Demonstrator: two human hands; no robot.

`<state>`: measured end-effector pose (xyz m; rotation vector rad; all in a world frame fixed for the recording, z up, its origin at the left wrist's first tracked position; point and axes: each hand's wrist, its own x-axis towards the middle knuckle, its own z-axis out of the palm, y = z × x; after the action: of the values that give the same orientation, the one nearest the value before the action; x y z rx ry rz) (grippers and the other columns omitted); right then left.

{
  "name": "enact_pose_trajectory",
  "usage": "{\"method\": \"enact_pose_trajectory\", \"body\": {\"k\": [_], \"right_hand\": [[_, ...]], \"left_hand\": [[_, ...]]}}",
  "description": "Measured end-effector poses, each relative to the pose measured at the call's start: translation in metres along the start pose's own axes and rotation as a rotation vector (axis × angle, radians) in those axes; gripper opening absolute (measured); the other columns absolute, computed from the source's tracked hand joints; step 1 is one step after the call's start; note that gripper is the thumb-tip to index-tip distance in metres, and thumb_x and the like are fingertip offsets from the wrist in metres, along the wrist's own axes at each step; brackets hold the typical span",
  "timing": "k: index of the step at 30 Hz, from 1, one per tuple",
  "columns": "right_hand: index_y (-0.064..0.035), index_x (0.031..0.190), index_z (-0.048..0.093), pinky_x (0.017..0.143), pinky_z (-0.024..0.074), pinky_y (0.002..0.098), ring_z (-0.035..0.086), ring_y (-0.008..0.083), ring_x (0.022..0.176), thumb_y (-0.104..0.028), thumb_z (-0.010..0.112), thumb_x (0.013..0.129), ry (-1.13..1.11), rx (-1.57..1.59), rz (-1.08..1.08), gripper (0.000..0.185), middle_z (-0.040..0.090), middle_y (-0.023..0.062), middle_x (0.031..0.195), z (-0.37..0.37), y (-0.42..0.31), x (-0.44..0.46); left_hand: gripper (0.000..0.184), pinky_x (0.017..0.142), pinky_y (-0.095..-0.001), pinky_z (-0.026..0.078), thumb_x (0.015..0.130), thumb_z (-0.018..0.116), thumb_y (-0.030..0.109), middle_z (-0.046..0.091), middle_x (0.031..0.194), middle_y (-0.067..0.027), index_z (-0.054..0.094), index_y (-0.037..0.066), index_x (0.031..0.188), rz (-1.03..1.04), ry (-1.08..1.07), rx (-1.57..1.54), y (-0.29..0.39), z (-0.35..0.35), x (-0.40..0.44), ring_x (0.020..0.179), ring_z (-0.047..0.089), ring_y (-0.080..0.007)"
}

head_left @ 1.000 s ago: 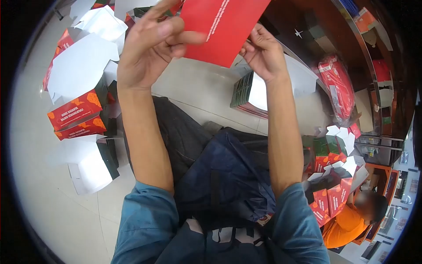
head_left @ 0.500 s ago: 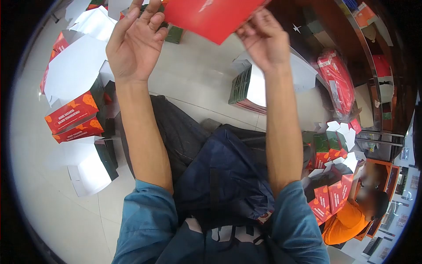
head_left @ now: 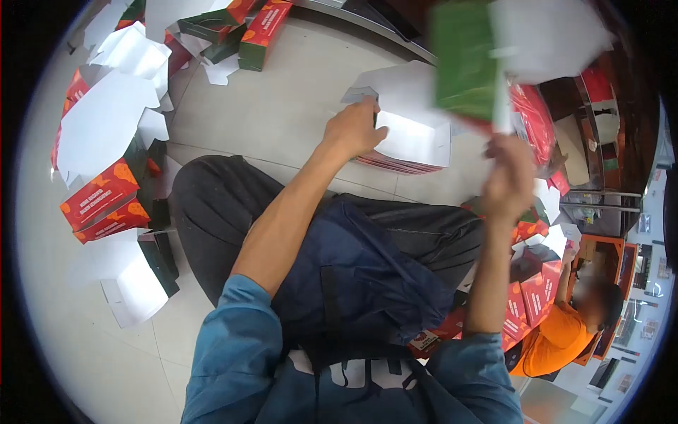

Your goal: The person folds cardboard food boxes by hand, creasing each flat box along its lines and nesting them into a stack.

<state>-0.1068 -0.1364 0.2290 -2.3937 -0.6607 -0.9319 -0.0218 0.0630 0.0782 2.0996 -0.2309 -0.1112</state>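
Note:
My left hand point(head_left: 351, 129) is at the near left corner of a nested stack of open cardboard boxes point(head_left: 417, 138), its fingers closed over the top box's wall. White insides and red lower edges show on that stack, which stands on the floor beyond my legs. Raised at the right, my right hand point(head_left: 510, 177) is blurred by motion. It grips the lower edge of a folded cardboard box point(head_left: 465, 63), green on one panel, with a white flap point(head_left: 551, 39) spread to the right.
Folded red, green and white boxes point(head_left: 106, 187) lie along the left, more red boxes point(head_left: 533, 300) at the right. A plastic-wrapped red pack point(head_left: 531, 116) leans near the shelf. A person in orange point(head_left: 565, 343) sits at the right. A dark blue cloth point(head_left: 367, 261) covers my lap.
The red sheet held up between my hands is gone from there. My left hand has come down to the box stack. My right hand has swung right, holding a green-and-white box.

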Motion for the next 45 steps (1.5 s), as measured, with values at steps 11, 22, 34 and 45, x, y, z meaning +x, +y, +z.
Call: {"method": "enact_pose_trajectory", "body": {"k": [11, 22, 34, 45], "right_hand": [[-0.0042, 0.101, 0.068, 0.072, 0.0533, 0.0353, 0.066, 0.0294, 0.082, 0.013, 0.061, 0.077, -0.059, -0.15, 0.105, 0.03, 0.065, 0.0139, 0.094, 0.035, 0.032, -0.065], [0.0043, 0.105, 0.066, 0.07, 0.0481, 0.0247, 0.06, 0.012, 0.075, -0.001, 0.061, 0.094, 0.431, -0.07, 0.451, 0.013, 0.065, 0.0062, 0.091, -0.008, 0.052, -0.078], [-0.0088, 0.103, 0.069, 0.067, 0.0525, 0.0388, 0.065, 0.0312, 0.078, 0.005, 0.064, 0.081, -0.09, -0.147, 0.249, 0.026, 0.065, 0.0122, 0.089, 0.054, 0.02, -0.096], [-0.0079, 0.106, 0.067, 0.072, 0.0464, 0.04, 0.061, 0.0298, 0.078, -0.02, 0.07, 0.083, -0.395, -0.341, 0.138, 0.027, 0.063, 0.0103, 0.086, 0.064, 0.005, -0.069]], "left_hand": [[0.038, 0.078, -0.0425, 0.053, 0.08, 0.066, 0.018, 0.07, 0.089, -0.0204, 0.06, -0.001, 0.112, -0.022, -0.036, -0.155, -0.002, -0.009, 0.004, 0.087, 0.068, -0.0365], [0.076, 0.099, -0.0459, 0.045, 0.077, 0.063, 0.037, 0.05, 0.128, -0.0333, 0.037, -0.008, 0.134, -0.319, -0.139, -0.079, -0.017, 0.024, 0.004, 0.116, 0.055, -0.0445], [0.071, 0.079, -0.0393, 0.057, 0.078, 0.069, 0.024, 0.058, 0.115, -0.0337, 0.04, -0.012, 0.133, -0.055, -0.124, -0.239, -0.049, 0.033, 0.017, 0.096, 0.067, -0.0394], [0.065, 0.074, -0.0373, 0.061, 0.087, 0.068, 0.019, 0.06, 0.115, -0.0231, 0.035, -0.007, 0.138, -0.444, -0.284, -0.65, -0.02, 0.005, 0.006, 0.088, 0.069, -0.027]]}}
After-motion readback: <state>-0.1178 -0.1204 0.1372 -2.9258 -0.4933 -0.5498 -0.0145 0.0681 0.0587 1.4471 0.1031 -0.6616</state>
